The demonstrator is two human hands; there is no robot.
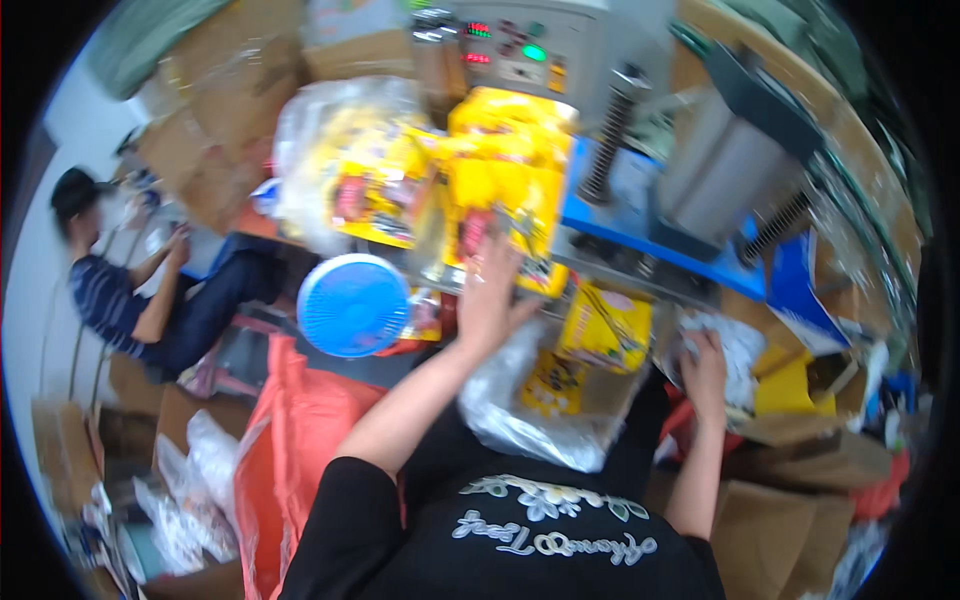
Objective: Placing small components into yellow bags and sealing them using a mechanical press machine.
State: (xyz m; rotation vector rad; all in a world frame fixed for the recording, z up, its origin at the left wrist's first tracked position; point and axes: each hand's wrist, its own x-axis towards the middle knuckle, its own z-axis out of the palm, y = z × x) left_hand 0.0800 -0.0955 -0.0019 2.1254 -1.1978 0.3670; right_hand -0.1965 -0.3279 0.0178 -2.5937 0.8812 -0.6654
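Observation:
My left hand (488,298) lies with fingers stretched out and thumb apart against the lower part of a stack of yellow printed packets (508,180). The stack sits on the machine's work surface in front of me. My right hand (704,372) reaches down to a heap of crumpled white plastic pieces (740,350) at the right; its fingertips are blurred among them. On my lap rests a clear plastic bag (530,425), with a yellow packet (606,328) at its upper end.
A sealing machine with a blue plate (625,190) and a large spring (612,135) stands ahead. A blue round lid (354,305) and a clear bag of yellow packets (350,130) are to the left. A red bag (300,430) hangs nearby. Another person (130,270) sits far left.

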